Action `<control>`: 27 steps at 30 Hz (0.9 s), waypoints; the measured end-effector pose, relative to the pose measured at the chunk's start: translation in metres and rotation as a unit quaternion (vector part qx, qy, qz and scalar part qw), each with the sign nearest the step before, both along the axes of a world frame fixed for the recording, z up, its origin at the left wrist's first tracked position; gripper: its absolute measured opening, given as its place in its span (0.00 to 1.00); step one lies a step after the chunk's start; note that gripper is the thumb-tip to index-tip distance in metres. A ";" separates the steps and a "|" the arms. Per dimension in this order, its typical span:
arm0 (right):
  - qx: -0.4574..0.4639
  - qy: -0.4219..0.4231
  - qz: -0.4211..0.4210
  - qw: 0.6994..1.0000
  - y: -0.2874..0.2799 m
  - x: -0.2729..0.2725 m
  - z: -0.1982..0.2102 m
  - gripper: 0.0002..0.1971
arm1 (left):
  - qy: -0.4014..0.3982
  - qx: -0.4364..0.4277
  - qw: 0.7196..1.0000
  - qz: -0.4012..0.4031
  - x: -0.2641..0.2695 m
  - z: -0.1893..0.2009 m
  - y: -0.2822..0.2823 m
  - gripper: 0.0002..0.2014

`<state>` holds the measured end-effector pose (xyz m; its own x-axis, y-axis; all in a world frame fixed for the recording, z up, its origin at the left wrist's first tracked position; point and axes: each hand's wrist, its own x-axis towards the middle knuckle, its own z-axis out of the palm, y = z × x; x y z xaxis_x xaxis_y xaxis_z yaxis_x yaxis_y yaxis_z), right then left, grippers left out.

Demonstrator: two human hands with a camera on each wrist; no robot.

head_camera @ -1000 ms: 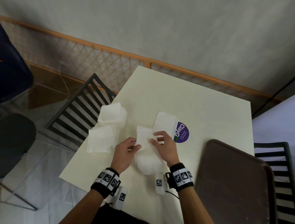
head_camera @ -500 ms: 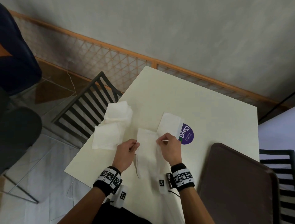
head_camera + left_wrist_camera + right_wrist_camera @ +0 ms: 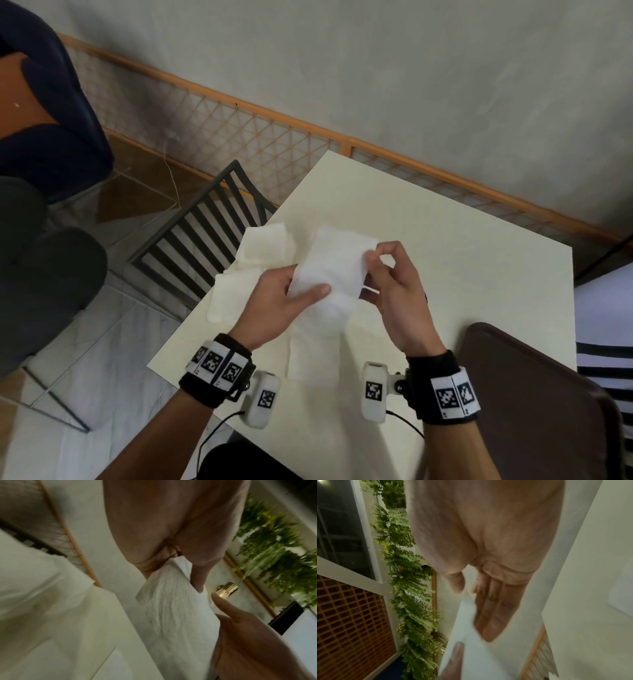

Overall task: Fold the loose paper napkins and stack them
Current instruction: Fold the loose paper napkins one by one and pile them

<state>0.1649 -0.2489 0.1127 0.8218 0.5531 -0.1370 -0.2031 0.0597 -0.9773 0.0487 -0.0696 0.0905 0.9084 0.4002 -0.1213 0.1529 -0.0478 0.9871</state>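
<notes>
You hold one napkin (image 3: 330, 270) up above the tabletop (image 3: 445, 246), between both hands. Your left hand (image 3: 274, 305) grips its left edge, thumb across the front; your right hand (image 3: 394, 291) pinches the right edge near the top corner. Its long axis runs away from you. The other napkins (image 3: 253, 263) lie left of it, nearest your left hand.

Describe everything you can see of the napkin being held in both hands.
The napkin is white, soft, faintly textured paper, doubled into a long rectangle and lifted above the cream table. The left hand grips its left side, thumb across the front; the right hand pinches its right edge. Its upper end points away from the person; its lower end droops toward the table, slightly rumpled. Other napkins lie behind it to the left.
</notes>
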 end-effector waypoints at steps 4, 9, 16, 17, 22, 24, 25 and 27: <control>-0.028 -0.062 0.049 0.996 0.012 0.000 0.013 0.07 | -0.063 0.041 0.996 0.057 0.004 0.034 0.006 0.10; 0.039 -0.149 0.023 0.988 0.023 0.006 0.017 0.10 | -0.131 0.133 0.982 0.027 0.002 0.060 0.022 0.12; 0.117 -0.184 0.027 0.976 0.021 0.013 0.021 0.22 | -0.188 0.147 0.971 -0.025 -0.004 0.077 0.039 0.20; 0.127 -0.186 0.032 0.974 0.021 0.013 0.022 0.22 | -0.183 0.136 0.973 -0.027 -0.005 0.078 0.039 0.20; 0.141 -0.189 0.040 0.971 0.021 0.015 0.024 0.20 | -0.177 0.068 0.982 -0.013 -0.006 0.081 0.034 0.21; 0.142 -0.191 0.045 0.970 0.021 0.015 0.025 0.19 | -0.178 0.053 0.983 -0.013 -0.006 0.080 0.036 0.21; 0.139 -0.190 0.049 0.971 0.020 0.015 0.023 0.18 | -0.179 0.048 0.982 -0.017 -0.008 0.079 0.036 0.20; 0.131 -0.180 0.060 0.973 0.019 0.015 0.022 0.14 | -0.182 0.073 0.980 -0.018 -0.012 0.075 0.037 0.17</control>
<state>0.1795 -0.2300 0.1344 0.7175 0.6255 0.3065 0.1284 0.3138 -0.9408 0.0363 -0.0327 0.1655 0.8945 0.3560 0.2703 -0.2133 -0.1915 0.9580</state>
